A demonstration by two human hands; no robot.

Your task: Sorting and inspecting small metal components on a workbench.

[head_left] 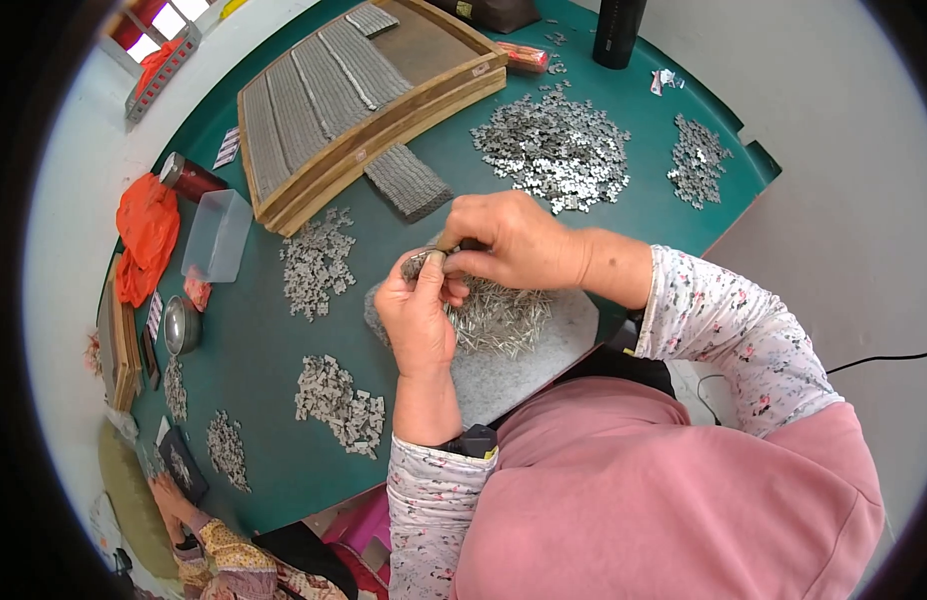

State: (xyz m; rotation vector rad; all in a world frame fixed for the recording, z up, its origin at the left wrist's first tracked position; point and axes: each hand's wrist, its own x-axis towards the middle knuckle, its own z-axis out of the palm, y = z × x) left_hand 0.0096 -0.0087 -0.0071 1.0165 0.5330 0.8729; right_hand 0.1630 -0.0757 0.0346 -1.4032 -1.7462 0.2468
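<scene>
Close together over the near edge of the green table, my two hands meet fingertip to fingertip. My left hand is closed, its thumb pressed on a small grey metal piece made of stacked parts. My right hand is closed in a pinch against the other end of it; what lies between these fingertips is hidden. Just below the hands, a heap of thin silvery metal pins rests on a pale grey board. A finished-looking strip block of grey metal pieces lies beyond my left hand.
Wooden trays hold rows of grey strips. Loose metal parts lie in piles: a large one far right, others at left. A clear plastic box, steel bowl and black bottle stand around. Another person's hand is lower left.
</scene>
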